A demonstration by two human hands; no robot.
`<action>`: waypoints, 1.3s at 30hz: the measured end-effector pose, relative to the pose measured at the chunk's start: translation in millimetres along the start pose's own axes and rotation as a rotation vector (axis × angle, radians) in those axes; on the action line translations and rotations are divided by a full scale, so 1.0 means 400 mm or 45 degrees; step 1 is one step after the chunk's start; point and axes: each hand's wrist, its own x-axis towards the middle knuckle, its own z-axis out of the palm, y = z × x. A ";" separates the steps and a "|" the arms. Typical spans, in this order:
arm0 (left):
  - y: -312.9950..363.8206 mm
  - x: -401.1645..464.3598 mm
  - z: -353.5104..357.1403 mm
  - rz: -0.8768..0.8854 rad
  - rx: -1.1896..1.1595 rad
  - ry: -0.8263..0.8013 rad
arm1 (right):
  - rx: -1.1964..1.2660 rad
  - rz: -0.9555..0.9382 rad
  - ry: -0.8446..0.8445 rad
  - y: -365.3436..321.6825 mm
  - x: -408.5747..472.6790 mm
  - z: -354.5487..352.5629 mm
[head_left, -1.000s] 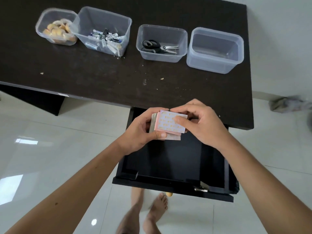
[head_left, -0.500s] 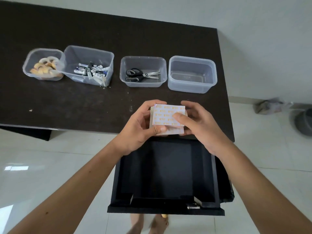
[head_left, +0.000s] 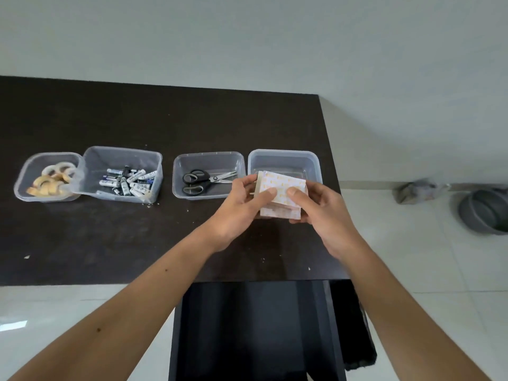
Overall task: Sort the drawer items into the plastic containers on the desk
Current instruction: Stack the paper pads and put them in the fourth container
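The dark bench (head_left: 115, 232) carried four clear plastic containers in one row, and the rightmost container (head_left: 284, 158) serves as landmark here. Below it, at the bench's near edge, the drawer (head_left: 255, 325) stood pulled open, its inside dark and showing nothing left. To its left sat a container with one pair of scissors (head_left: 204, 180), then one with a heap of batteries (head_left: 127, 181), too many to count surely, then a small one with several tape rolls (head_left: 53, 178). Just over the landmark's near rim both hands gripped one stack of patterned paper pads (head_left: 281, 193), the left hand (head_left: 242, 210) pinching its left edge, the right hand (head_left: 321, 213) its right edge. The stack's long axis ran left to right, matching the landmark's. The container lay directly ahead and beneath; neither hand looked nearer.
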 end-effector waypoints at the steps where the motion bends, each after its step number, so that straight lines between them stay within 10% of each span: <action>1: 0.006 0.022 0.007 0.013 0.025 0.020 | -0.009 -0.006 0.007 -0.003 0.023 -0.008; 7: 0.058 0.144 0.050 0.181 0.294 0.138 | -0.109 -0.045 -0.021 -0.044 0.171 -0.059; 16: 0.033 0.297 0.068 -0.179 0.516 0.359 | -0.616 0.100 -0.250 -0.041 0.324 -0.056; 39: 0.052 0.364 0.064 -0.366 1.058 0.306 | -0.929 0.136 -0.184 -0.033 0.371 -0.019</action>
